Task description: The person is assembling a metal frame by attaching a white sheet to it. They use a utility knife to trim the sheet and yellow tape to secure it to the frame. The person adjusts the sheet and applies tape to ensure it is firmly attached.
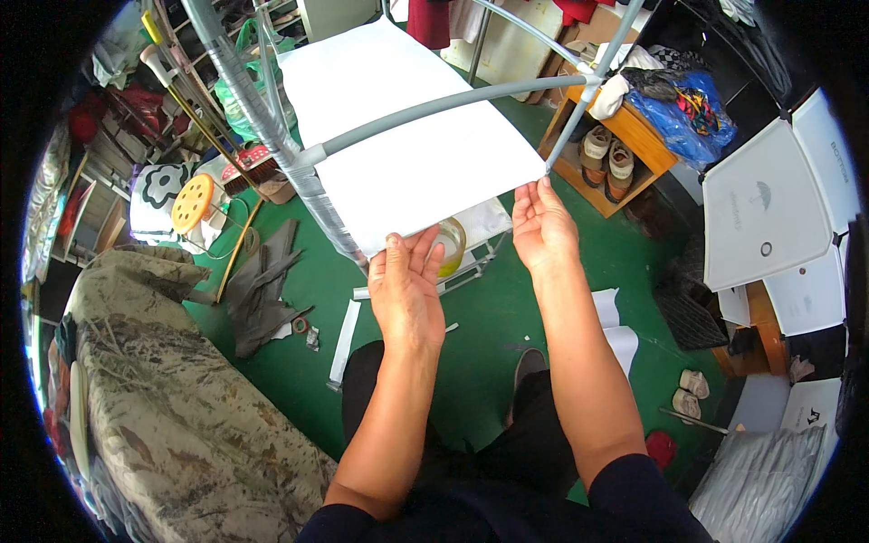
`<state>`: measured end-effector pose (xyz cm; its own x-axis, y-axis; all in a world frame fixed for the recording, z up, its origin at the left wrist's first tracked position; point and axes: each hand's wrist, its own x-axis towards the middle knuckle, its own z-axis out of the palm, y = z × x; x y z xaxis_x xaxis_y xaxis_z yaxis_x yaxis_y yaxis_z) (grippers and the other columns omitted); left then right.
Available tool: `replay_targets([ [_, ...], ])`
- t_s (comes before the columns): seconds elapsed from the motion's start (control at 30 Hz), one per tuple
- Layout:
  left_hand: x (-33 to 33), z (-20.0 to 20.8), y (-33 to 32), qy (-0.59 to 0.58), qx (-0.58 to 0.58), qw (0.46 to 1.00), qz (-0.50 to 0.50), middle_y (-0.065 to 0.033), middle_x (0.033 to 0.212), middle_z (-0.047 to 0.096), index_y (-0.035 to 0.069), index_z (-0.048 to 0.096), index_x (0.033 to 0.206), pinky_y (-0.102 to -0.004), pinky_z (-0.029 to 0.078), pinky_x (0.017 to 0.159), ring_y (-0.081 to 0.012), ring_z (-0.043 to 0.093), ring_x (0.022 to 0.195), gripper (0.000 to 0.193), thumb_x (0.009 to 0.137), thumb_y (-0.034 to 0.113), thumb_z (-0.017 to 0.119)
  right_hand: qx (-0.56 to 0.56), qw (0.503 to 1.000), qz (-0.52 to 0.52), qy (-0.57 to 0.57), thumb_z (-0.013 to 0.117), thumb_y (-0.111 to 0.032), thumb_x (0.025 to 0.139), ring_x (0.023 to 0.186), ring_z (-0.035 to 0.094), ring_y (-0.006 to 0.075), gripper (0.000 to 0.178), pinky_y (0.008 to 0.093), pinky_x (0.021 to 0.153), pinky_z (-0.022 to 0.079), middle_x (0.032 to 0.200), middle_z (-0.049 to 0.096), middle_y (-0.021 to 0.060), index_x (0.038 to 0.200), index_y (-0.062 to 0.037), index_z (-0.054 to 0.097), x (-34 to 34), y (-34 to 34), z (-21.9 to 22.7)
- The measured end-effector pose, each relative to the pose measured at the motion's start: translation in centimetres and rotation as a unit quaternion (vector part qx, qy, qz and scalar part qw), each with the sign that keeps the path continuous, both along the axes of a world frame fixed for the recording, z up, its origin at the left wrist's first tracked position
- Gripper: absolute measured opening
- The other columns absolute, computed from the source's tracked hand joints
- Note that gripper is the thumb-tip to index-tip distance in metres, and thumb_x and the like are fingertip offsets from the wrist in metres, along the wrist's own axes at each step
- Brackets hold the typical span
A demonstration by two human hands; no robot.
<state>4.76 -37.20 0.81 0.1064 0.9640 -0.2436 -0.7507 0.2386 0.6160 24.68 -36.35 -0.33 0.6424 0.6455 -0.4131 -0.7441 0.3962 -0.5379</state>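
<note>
A flat white panel (412, 145) lies inside a frame of grey tubes (444, 103), its near edge toward me. My left hand (406, 285) grips that edge close to the left corner, thumb up against it and the other fingers partly hidden below. At the near right corner, beside the right upright, my right hand (546, 228) pinches the panel, palm turned up. The left upright (237, 86) is wrapped in shiny silvery film. Below the near edge a roll of clear yellowish tape (453, 246) rests on a low white rack (484, 226), partly covered by the panel and my left hand.
A camouflage cloth (172, 398) covers something bulky at left. Dark cloth scraps (262, 290) and a white strip (345, 339) lie on the green floor. Right of the frame stands a wooden shelf (647, 149) with shoes; white boxes (769, 204) are farther right.
</note>
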Motion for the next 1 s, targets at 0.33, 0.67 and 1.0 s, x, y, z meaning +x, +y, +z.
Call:
replay_targets([
  [0.33, -1.1, -0.6, 0.9, 0.027, 0.02, 0.999, 0.039, -0.0109, 0.12, 0.065, 0.005, 0.049, 0.119, -0.0398, 0.058, 0.097, -0.025, 0.068, 0.113, 0.023, 0.111, 0.025, 0.057, -0.088, 0.989, 0.069, -0.097, 0.07, -0.021, 0.103, 0.082, 0.068, 0.0154, 0.014, 0.0285, 0.068, 0.052, 0.093, 0.069, 0.0037, 0.108, -0.0085, 0.066, -1.3, -2.0, 0.4],
  [0.67, -6.9, -1.0, 3.7, 0.042, 0.053, 0.998, 0.013, -0.015, 0.118, 0.069, 0.003, 0.055, 0.118, -0.0372, 0.06, 0.092, -0.0284, 0.07, 0.116, 0.022, 0.112, 0.025, 0.056, -0.241, 0.575, 0.325, -0.712, 0.075, -0.014, 0.093, 0.093, 0.073, 0.0342, 0.037, 0.0436, 0.083, 0.058, 0.11, 0.074, 0.0173, 0.127, -0.0073, 0.063, -7.0, -3.3, -0.8],
  [1.0, -7.8, -1.5, 4.5, 0.027, 0.043, 0.999, 0.011, -0.0153, 0.111, 0.07, 0.0, 0.057, 0.114, -0.0379, 0.063, 0.093, -0.0292, 0.073, 0.109, 0.022, 0.108, 0.02, 0.063, -0.185, 0.488, 0.344, -0.781, 0.079, -0.014, 0.09, 0.105, 0.072, 0.0429, 0.068, 0.0507, 0.087, 0.061, 0.126, 0.064, 0.024, 0.149, -0.0124, 0.046, -11.3, -2.5, -1.0],
])
